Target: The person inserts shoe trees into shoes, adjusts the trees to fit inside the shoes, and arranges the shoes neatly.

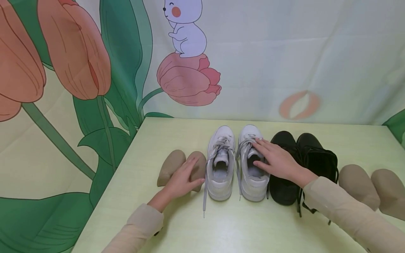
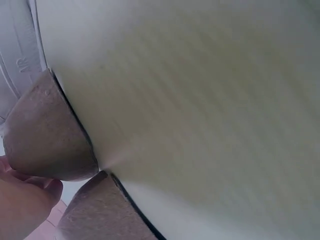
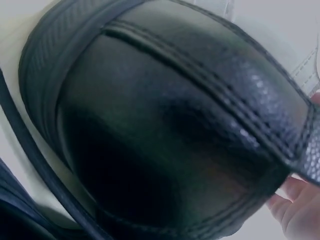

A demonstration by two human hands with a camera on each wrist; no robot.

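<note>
Two pairs of brown moulded-pulp shoe inserts lie on the table. My left hand (image 1: 181, 180) rests on the right insert (image 1: 198, 169) of the left pair, fingers along its top and thumb near its right side. Its partner insert (image 1: 173, 165) lies just to the left. My right hand (image 1: 280, 161) lies over the right white sneaker (image 1: 253, 186), fingertips at the laces and thumb over the shoe opening. The left white sneaker (image 1: 219, 188) stands beside it, laces untied. In the right wrist view, a black leather shoe (image 3: 175, 125) hides most of the right hand.
The black shoes (image 1: 284, 195) stand side by side under my right wrist, laces trailing. At the far right lie the other inserts (image 1: 357, 184), partly behind my right sleeve (image 1: 345, 207). A printed curtain (image 1: 259, 70) hangs behind the table (image 1: 221, 232).
</note>
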